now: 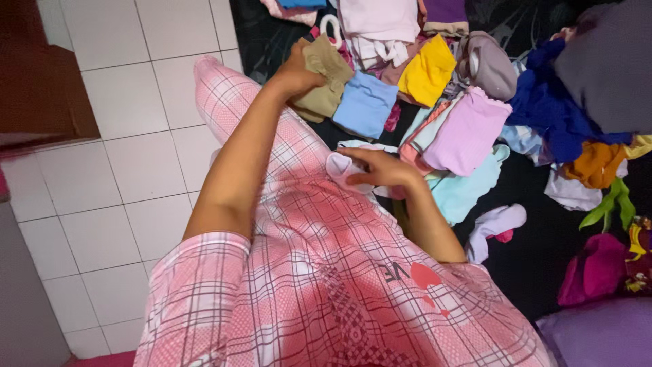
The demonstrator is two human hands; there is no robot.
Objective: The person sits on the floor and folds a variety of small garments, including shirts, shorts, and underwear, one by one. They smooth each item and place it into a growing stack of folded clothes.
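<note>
Olive-brown cloth, folded (322,78), is what your left hand (295,71) clamps at its near-left edge, fingers closed over the fabric at the far end of your outstretched arm. It lies at the left end of a row of folded pieces on the dark mat (536,251), touching a light blue folded piece (365,103) on its right; a yellow one (426,70) sits further right and a lilac one (467,130) nearer you. Your right hand (380,168) rests over your pink plaid lap, fingers curled around a small pale pink garment (339,166), pinching its rolled edge. A mint piece (468,187) lies just right of that hand. White floor tiles (136,170) spread to the left.
</note>
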